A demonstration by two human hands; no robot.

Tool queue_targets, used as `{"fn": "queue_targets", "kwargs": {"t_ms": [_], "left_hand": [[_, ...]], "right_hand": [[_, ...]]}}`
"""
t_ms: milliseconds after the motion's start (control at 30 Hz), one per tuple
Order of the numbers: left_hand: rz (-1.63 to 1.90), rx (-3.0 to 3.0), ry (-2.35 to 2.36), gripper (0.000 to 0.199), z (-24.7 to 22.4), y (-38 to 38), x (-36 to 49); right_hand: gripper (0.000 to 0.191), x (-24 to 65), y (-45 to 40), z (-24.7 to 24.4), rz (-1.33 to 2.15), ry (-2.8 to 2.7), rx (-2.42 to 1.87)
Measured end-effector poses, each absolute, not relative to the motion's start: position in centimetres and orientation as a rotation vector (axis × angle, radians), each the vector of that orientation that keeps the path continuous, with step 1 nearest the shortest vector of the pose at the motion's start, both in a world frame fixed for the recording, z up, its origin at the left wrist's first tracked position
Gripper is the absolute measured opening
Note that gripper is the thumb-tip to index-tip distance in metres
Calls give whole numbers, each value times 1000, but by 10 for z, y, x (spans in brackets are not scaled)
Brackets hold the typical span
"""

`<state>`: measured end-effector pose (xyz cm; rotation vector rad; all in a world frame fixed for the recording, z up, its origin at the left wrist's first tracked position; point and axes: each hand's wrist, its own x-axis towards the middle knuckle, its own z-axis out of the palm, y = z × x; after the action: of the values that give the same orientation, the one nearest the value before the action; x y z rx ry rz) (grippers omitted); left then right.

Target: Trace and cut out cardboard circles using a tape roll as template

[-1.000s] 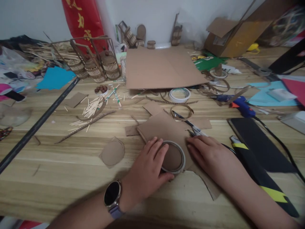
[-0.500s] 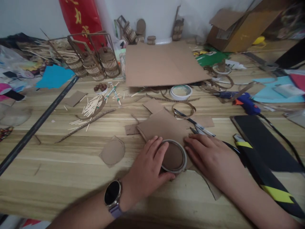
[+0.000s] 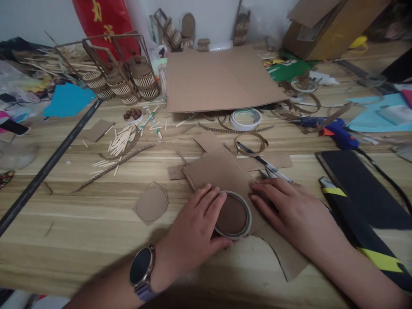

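My left hand (image 3: 198, 214) grips the left side of a tape roll (image 3: 248, 221), fingers on its upper rim and thumb at the lower edge. The ring lies flat on a piece of brown cardboard (image 3: 214, 167). My right hand (image 3: 283, 201) rests on the right part of this cardboard, fingers stretched out and close to the ring, holding nothing. A curved cut edge shows at the cardboard's lower right corner. To the left lies a small cardboard piece (image 3: 152, 204) with a circle drawn on it. Pens (image 3: 272, 167) lie just beyond my right fingers.
A utility knife (image 3: 357, 231) and a black pad (image 3: 360, 189) lie at right, near a blue glue gun (image 3: 337, 131). Behind are a large cardboard sheet (image 3: 222, 81), another tape roll (image 3: 245, 120) and small woven baskets (image 3: 144, 77). Matchsticks (image 3: 120, 141) lie scattered at left.
The cardboard's lower right corner has come slightly nearer, and more of it shows below my right hand. Both hands keep their places on ring and cardboard. The camera view has shifted slightly.
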<state>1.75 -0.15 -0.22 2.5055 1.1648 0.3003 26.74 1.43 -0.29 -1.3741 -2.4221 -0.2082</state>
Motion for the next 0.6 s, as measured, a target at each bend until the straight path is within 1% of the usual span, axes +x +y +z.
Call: {"fn": "queue_targets", "kwargs": {"t_ms": [433,500,600], "left_hand": [[338,2534,1174,98,-3,-3,17],[349,2544,1180,98,-3,-3,18],[367,2555,1177,95,-3,-4,19]], "right_hand": [[40,269,13,-7,-119,-2401,-1399],[38,267,12,-7,-69,-2385,-1370],[31,264,11,-5,107,-2380,-1283]]}}
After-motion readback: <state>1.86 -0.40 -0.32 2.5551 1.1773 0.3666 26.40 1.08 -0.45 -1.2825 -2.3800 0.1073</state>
